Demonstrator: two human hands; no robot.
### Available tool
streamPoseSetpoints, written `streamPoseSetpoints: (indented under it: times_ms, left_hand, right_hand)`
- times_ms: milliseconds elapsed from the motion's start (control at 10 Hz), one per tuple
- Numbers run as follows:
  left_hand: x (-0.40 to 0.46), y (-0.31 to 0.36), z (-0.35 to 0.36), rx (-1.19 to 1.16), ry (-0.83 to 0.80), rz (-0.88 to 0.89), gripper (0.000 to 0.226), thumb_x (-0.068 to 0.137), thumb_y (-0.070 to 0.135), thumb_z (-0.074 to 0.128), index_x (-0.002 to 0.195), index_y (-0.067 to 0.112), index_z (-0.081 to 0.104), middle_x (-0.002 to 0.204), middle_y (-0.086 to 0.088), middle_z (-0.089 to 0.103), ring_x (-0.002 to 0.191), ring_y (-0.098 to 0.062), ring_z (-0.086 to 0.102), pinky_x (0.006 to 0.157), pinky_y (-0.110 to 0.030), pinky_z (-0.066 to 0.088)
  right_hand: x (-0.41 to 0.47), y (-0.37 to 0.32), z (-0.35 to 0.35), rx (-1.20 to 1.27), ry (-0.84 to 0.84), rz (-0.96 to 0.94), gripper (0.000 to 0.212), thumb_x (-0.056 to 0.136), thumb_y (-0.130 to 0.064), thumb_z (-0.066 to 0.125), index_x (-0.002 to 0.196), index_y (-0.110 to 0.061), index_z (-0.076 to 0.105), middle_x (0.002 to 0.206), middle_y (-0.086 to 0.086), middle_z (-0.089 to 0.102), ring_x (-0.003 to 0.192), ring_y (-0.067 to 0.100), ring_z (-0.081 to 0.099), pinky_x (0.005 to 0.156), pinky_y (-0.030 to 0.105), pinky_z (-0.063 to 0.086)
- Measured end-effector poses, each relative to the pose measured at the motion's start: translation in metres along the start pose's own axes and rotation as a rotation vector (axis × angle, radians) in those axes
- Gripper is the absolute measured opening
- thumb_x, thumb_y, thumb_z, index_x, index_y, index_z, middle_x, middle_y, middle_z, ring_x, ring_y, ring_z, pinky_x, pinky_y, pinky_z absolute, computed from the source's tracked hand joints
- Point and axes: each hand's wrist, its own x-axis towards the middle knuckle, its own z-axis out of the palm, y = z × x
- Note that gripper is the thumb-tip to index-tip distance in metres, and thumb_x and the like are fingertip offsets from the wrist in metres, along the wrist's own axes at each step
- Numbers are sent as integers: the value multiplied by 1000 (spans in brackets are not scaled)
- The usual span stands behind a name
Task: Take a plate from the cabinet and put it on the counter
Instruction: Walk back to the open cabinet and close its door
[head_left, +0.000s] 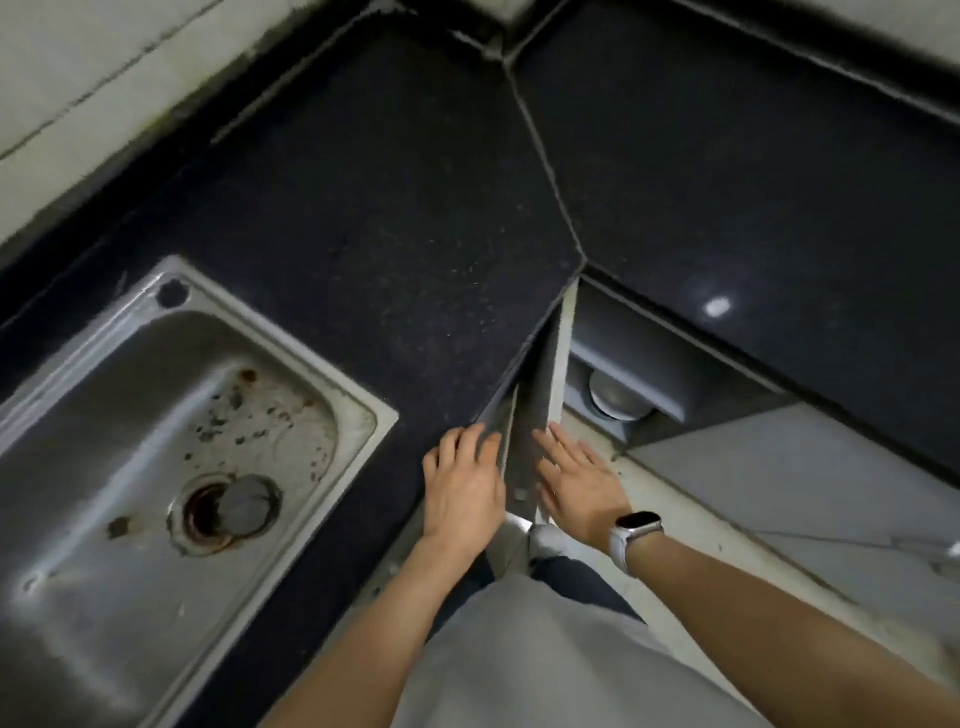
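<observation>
Under the corner of the dark counter (395, 208), a grey folding cabinet door (550, 374) stands partly open. My left hand (462, 488) has its fingers curled over the top edge of the left door panel (498, 410). Flat against the right panel lies my right hand (576, 480), fingers spread, with a watch on its wrist. Inside the cabinet, past the door, a round steel dish (615, 400) shows on a shelf, partly hidden by the counter edge. I cannot tell whether it is a plate.
A steel sink (171, 415) with a drain and rust spots is set into the counter at the left. Pale tiled walls bound the counter at the back. A light floor (779, 483) lies below at the right.
</observation>
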Motion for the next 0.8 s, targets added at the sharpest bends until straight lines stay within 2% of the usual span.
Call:
streamPoseSetpoints:
  times_ms: [100, 200, 300, 400, 600, 800]
  left_hand:
    - [36, 21, 4, 26, -65, 227, 46, 70, 17, 65, 116, 16, 60, 120, -4, 65, 108, -23, 61, 80, -40, 53]
    - [60, 51, 10, -5, -157, 372, 52, 80, 14, 56, 131, 14, 47, 139, -7, 51, 130, -26, 44, 96, -44, 43]
    - [91, 93, 27, 93, -328, 528, 65, 89, 16, 44, 146, 19, 14, 159, -2, 10, 146, -24, 5, 114, -49, 17]
    - [116, 127, 48, 271, -462, 610, 75, 87, 20, 47, 147, 22, 2, 160, 1, -3, 146, -24, -10, 116, -58, 2]
    - [136, 162, 70, 316, -456, 518, 82, 87, 17, 49, 145, 25, -8, 159, 2, -12, 146, -23, -15, 115, -59, 5]
    - [152, 200, 74, 325, -410, 402, 79, 88, 27, 47, 145, 22, -7, 159, -1, -8, 146, -26, -6, 114, -56, 15]
  right_hand:
    - [-21, 15, 4, 137, 64, 206, 30, 92, -14, 38, 120, -5, 46, 157, 0, 2, 138, 11, -13, 119, 35, 17]
    - [-35, 29, 1, 319, 179, 395, 55, 88, -1, 40, 139, -6, 23, 158, 2, 5, 144, 18, 7, 115, 33, 22]
    - [-50, 61, 5, 294, 157, 546, 75, 83, 5, 40, 144, -21, 5, 158, 0, -4, 144, 23, 9, 114, 38, 25]
    - [-51, 92, 4, 223, 174, 625, 74, 85, -1, 40, 143, -25, 1, 158, 2, -3, 142, 30, 9, 116, 46, 17]
    - [-43, 151, -12, 199, 215, 579, 80, 80, 7, 38, 143, -25, 1, 158, 2, -5, 144, 32, -2, 117, 51, 1]
    - [-37, 189, -29, 186, 278, 502, 76, 79, 8, 33, 144, -15, 1, 157, 8, -4, 144, 28, -8, 118, 43, -5]
